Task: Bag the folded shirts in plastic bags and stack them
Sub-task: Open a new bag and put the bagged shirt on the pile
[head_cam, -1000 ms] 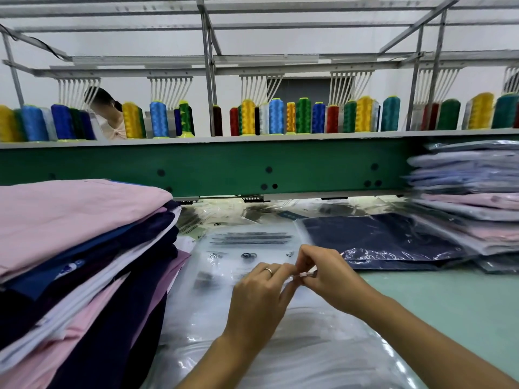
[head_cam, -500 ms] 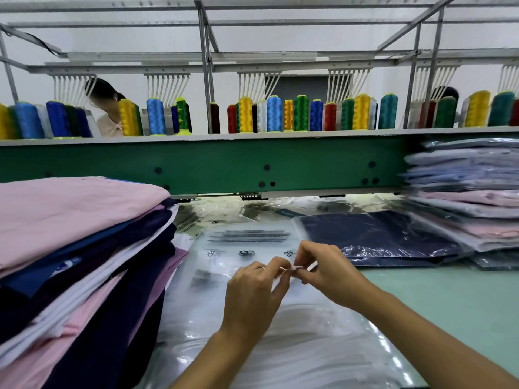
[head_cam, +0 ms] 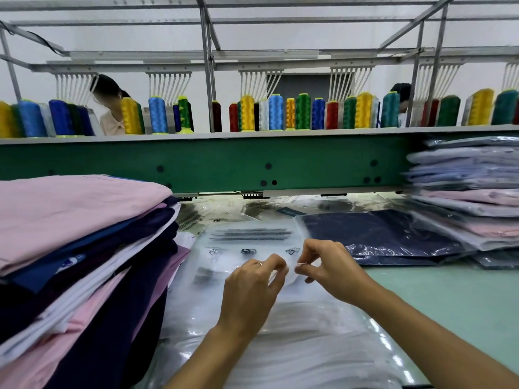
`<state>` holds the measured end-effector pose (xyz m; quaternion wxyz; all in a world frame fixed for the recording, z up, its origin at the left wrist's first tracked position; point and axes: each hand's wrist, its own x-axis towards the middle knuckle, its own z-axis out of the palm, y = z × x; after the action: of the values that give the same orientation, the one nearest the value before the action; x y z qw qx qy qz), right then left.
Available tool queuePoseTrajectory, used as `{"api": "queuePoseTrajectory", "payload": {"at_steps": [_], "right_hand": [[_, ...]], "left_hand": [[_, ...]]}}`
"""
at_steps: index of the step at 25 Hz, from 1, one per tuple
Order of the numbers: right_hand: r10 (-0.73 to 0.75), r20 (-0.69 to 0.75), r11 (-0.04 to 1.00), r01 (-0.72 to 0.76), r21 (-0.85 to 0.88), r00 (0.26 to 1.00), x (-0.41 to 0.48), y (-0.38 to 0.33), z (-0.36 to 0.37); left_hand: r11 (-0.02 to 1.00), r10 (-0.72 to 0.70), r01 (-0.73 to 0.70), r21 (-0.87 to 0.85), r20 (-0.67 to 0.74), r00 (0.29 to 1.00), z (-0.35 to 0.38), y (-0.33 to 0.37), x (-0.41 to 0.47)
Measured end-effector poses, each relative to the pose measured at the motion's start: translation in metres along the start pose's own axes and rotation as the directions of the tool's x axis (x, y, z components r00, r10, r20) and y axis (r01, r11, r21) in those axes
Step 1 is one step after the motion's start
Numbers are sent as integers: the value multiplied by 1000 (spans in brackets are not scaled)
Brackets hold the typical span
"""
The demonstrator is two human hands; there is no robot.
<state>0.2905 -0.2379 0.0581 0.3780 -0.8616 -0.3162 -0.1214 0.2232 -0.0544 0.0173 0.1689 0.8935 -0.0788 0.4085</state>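
**Sealing the flap on a bagged white shirt**

The pale green table (head_cam: 449,304) carried everything. At nine o'clock rose a tall stack of loose folded shirts (head_cam: 70,220) in pink, navy and white, none of them bagged. At three o'clock stood a stack of bagged shirts (head_cam: 463,192) in pale blue and pink. At six o'clock lay the clear plastic bag (head_cam: 280,346) with a white folded shirt inside, its printed flap end towards twelve o'clock. A navy bagged shirt (head_cam: 379,234) lay flat at two o'clock, just beside it.

The hands met over the flap. The left hand (head_cam: 250,290) pinched the bag's film in curled fingers (head_cam: 276,262). The right hand (head_cam: 328,265) pinched a thin pale strip (head_cam: 299,264), probably the adhesive liner.

The step looked like sealing. The next move would call for peeling the strip clear, folding the flap down, pressing it flat, then carrying the bag to the three o'clock stack.
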Motion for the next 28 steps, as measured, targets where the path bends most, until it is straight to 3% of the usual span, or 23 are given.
{"api": "queuePoseTrajectory", "payload": {"at_steps": [5, 11, 23, 28], "right_hand": [[100, -86, 993, -95, 66, 991, 7, 16, -12], [248, -160, 967, -255, -22, 955, 8, 42, -33], [299, -163, 929, -325, -175, 940, 9, 47, -35], [308, -171, 921, -338, -195, 936, 9, 50, -37]], "left_hand": [[982, -132, 125, 139, 43, 990, -17, -23, 1], [916, -326, 291, 276, 93, 941, -37, -56, 3], [842, -464, 457, 287, -49, 885, -44, -77, 11], [832, -493, 484, 272, -41, 869, -46, -77, 14]]}}
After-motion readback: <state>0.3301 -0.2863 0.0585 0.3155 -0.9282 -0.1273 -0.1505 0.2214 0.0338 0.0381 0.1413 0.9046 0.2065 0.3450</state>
